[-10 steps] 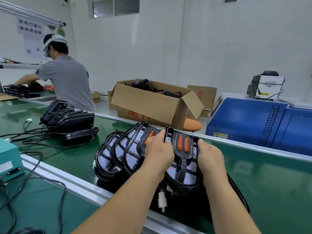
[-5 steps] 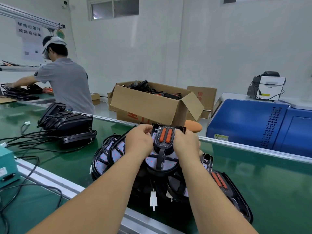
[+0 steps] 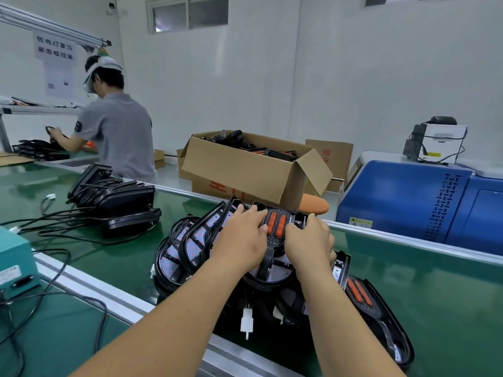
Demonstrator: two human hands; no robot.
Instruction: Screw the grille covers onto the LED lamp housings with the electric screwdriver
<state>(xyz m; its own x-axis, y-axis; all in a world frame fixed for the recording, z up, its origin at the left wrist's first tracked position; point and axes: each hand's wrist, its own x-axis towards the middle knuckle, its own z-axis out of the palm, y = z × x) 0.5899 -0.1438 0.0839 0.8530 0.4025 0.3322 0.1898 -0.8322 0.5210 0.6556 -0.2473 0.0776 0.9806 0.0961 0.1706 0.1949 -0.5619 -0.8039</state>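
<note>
Beyond my green belt (image 3: pixel 435 295): an open cardboard box (image 3: pixel 245 170) (dark parts inside), a blue cabinet (image 3: pixel 402 202) right of it, white device (image 3: pixel 443 142) on top. Far left, a person in grey (image 3: pixel 119 137); teal box (image 3: pixel 13 259) nearer me.

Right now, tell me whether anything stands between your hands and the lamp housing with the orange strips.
Nothing visible does. The left hand and the right hand grip the lamp housing directly, one at each side of its top. The leaning housings stand to its left, not in between.
</note>
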